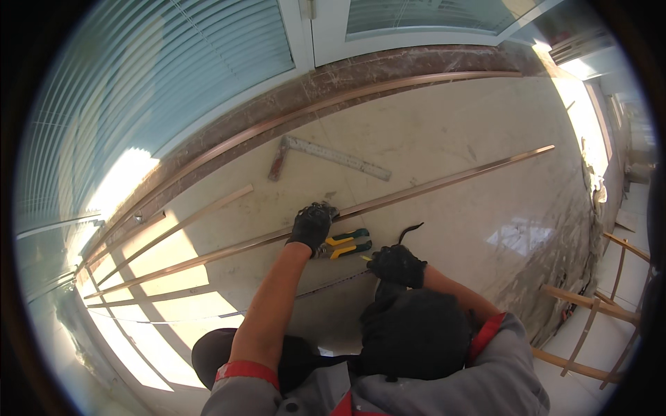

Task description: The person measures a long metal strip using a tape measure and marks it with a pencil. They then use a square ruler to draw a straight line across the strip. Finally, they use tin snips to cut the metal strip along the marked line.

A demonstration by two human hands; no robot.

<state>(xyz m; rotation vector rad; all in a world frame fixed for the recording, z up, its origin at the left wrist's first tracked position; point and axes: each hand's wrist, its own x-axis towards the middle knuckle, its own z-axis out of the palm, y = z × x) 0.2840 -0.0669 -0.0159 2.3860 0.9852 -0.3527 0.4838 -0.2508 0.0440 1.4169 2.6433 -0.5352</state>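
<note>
My left hand [313, 226], in a black glove, is closed over a long copper-coloured metal trim strip [444, 182] lying slantwise across the floor. Close by its right side are snips or pliers [349, 244] with green and yellow handles, their jaws partly hidden near my wrist. My right hand [397, 266], also gloved in black, is closed around what looks like a tape measure, its case mostly hidden. A thin tape blade [333, 282] runs off to the left from there, and a dark curved strap [409, 231] sticks up beyond the fingers. A small yellow piece shows at the fingertips.
A metal try square [336, 158] lies beyond the strip on the pale floor slab [479, 125]. A shorter strip [184, 225] is at the left, and another long strip [291, 114] follows the sill below the glazed doors [416, 21]. Wooden frames [590, 305] stand at the right.
</note>
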